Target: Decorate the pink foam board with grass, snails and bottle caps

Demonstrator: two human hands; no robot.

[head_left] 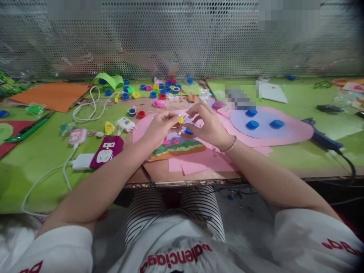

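Observation:
My left hand (161, 128) pinches a small yellow piece (181, 120), perhaps modelling clay, between thumb and fingertips. Just to its right, my right hand (209, 126) is open, its thumb and curved fingers apart beside the yellow piece. Below both hands lies a colourful craft picture (179, 150) with wavy green and orange bands along its near edge and pink and purple bits above. Part of that picture is hidden by my hands. Pink paper sheets (199, 167) are spread under and around it.
Blue lids (252, 124) rest on a pink-and-lilac paper shape (290, 131) at right, near a dark corded tool (325, 138). Many coloured lids (162, 91) sit at the back. Left are a purple power adapter (108, 151), white cable (65, 170) and green cutter (30, 128). Perforated metal (182, 38) stands behind.

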